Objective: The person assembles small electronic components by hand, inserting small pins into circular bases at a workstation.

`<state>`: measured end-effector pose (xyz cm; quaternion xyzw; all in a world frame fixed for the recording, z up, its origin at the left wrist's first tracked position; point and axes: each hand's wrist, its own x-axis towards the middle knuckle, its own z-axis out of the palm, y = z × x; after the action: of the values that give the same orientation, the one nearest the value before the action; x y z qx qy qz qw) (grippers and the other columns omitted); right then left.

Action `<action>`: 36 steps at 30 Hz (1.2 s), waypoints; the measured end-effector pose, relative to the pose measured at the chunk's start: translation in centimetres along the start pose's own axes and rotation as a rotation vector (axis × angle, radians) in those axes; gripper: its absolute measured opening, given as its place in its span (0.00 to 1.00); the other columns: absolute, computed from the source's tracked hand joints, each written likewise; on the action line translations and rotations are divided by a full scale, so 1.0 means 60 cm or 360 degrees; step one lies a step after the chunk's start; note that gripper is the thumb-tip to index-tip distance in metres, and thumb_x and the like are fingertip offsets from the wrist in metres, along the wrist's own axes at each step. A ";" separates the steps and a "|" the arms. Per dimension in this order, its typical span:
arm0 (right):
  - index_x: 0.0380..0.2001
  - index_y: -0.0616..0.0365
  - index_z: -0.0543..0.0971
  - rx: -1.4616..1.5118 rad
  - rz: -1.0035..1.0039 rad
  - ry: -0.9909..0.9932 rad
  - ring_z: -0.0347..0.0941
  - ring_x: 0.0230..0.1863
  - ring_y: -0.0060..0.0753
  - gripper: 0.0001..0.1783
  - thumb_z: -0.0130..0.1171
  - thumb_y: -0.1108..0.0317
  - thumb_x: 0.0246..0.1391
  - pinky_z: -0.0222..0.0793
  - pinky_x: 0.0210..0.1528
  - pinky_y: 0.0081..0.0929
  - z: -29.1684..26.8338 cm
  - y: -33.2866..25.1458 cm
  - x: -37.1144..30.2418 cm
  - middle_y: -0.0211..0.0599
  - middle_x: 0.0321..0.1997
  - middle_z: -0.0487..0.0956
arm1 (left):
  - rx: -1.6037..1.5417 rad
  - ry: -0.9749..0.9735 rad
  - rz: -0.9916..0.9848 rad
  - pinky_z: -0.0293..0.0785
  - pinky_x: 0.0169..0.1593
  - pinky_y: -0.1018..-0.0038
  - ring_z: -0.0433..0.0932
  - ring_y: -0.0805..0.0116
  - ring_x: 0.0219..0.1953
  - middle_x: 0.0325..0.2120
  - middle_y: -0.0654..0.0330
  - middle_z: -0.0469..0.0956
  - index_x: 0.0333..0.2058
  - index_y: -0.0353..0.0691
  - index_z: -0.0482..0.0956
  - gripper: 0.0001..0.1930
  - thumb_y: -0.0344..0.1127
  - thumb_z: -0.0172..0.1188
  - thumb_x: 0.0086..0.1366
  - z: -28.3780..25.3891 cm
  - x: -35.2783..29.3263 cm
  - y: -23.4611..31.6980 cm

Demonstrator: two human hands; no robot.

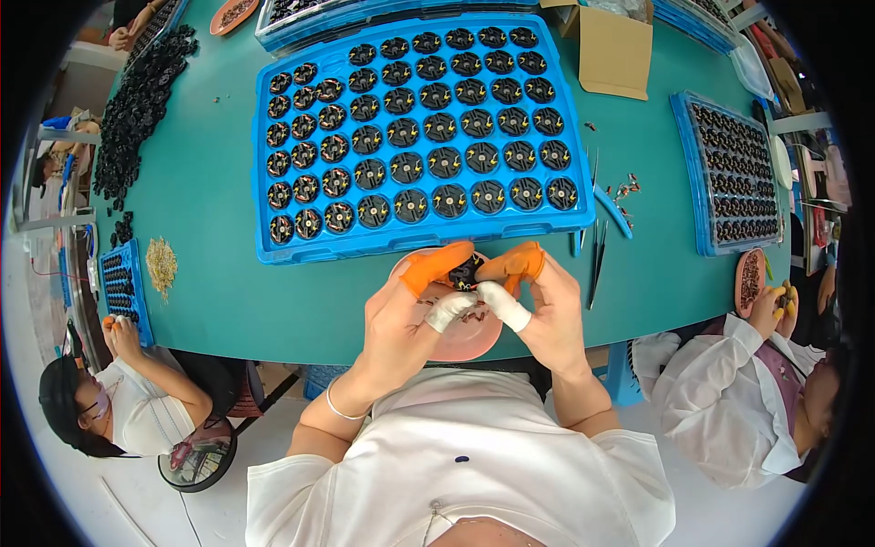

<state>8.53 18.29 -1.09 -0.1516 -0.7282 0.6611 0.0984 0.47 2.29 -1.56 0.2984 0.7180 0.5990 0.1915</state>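
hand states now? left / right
Left hand: closed, fingers pinching the small black round part over the pink dish.
Right hand: closed, fingers pinching the same part from the other side.

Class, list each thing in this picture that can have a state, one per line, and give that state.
Blue tray: lying flat, every visible pocket filled with a round black part.
Black part: held up between both hands' fingers.
Left hand: pinching the part, orange and white finger cots on.
Right hand: pinching the part, cots on.
Pink dish: under the hands, mostly hidden.
Cardboard box: open.
Tweezers: lying unused.
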 end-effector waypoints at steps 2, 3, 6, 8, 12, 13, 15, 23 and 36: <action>0.35 0.64 0.78 -0.0051 -0.0064 -0.0012 0.69 0.33 0.23 0.10 0.65 0.77 0.47 0.65 0.38 0.21 0.000 0.000 0.000 0.33 0.35 0.75 | -0.0088 0.0034 -0.0052 0.76 0.45 0.75 0.79 0.70 0.39 0.41 0.56 0.77 0.52 0.30 0.71 0.21 0.23 0.62 0.59 0.002 -0.001 0.003; 0.35 0.64 0.78 -0.0050 -0.0064 -0.0011 0.69 0.33 0.23 0.10 0.65 0.77 0.47 0.65 0.38 0.21 -0.001 0.000 0.000 0.33 0.35 0.75 | -0.0088 0.0032 -0.0053 0.76 0.45 0.75 0.79 0.70 0.39 0.41 0.56 0.77 0.52 0.30 0.71 0.21 0.23 0.62 0.59 0.001 -0.001 0.005; 0.35 0.65 0.78 -0.0050 -0.0042 -0.0050 0.69 0.34 0.23 0.10 0.64 0.77 0.47 0.65 0.39 0.21 -0.005 -0.001 0.001 0.33 0.35 0.75 | 0.0015 -0.0008 -0.0022 0.76 0.45 0.75 0.79 0.70 0.39 0.41 0.56 0.77 0.52 0.31 0.71 0.21 0.24 0.62 0.59 -0.002 0.000 0.008; 0.34 0.64 0.79 0.0106 0.0078 -0.0089 0.69 0.34 0.23 0.09 0.64 0.77 0.47 0.65 0.39 0.21 -0.006 0.003 0.002 0.33 0.35 0.75 | -0.0095 -0.0014 -0.0040 0.76 0.45 0.74 0.79 0.69 0.39 0.42 0.56 0.77 0.51 0.30 0.71 0.21 0.24 0.62 0.59 -0.002 -0.001 0.005; 0.34 0.64 0.79 0.0076 0.0043 -0.0091 0.69 0.34 0.23 0.09 0.64 0.78 0.47 0.65 0.40 0.21 -0.009 0.002 0.002 0.33 0.34 0.75 | -0.0081 -0.0031 -0.0036 0.76 0.46 0.74 0.79 0.69 0.40 0.43 0.55 0.77 0.51 0.30 0.71 0.21 0.24 0.62 0.59 -0.003 -0.001 0.002; 0.34 0.64 0.79 0.0099 0.0054 -0.0106 0.69 0.34 0.23 0.09 0.63 0.78 0.47 0.65 0.40 0.21 -0.009 0.004 0.002 0.33 0.34 0.75 | -0.0090 -0.0033 -0.0047 0.76 0.46 0.74 0.79 0.68 0.40 0.43 0.55 0.77 0.51 0.29 0.70 0.21 0.24 0.62 0.59 -0.003 -0.001 0.002; 0.34 0.64 0.79 0.0123 0.0065 -0.0122 0.69 0.34 0.23 0.09 0.63 0.78 0.47 0.64 0.39 0.21 -0.011 0.004 0.002 0.33 0.34 0.75 | -0.0097 -0.0035 -0.0059 0.76 0.46 0.74 0.79 0.68 0.40 0.43 0.55 0.77 0.51 0.29 0.70 0.21 0.24 0.62 0.59 -0.004 -0.001 0.002; 0.34 0.65 0.79 -0.0147 -0.0066 0.0001 0.70 0.33 0.24 0.11 0.66 0.79 0.43 0.65 0.37 0.21 -0.006 -0.013 -0.002 0.34 0.34 0.75 | 0.0086 -0.0019 0.0158 0.76 0.45 0.74 0.78 0.67 0.40 0.42 0.53 0.77 0.49 0.29 0.73 0.22 0.22 0.65 0.55 -0.004 0.008 0.013; 0.34 0.64 0.79 0.0090 0.0068 -0.0085 0.69 0.31 0.21 0.10 0.64 0.78 0.45 0.65 0.37 0.19 -0.008 -0.009 0.003 0.32 0.33 0.75 | 0.0051 -0.0075 0.0129 0.77 0.43 0.74 0.79 0.66 0.39 0.44 0.51 0.75 0.49 0.27 0.73 0.22 0.21 0.65 0.54 -0.015 0.004 0.015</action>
<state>8.47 18.76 -0.52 -0.1465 -0.7082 0.6872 0.0692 -0.10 1.91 -0.45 0.3442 0.7101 0.5875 0.1792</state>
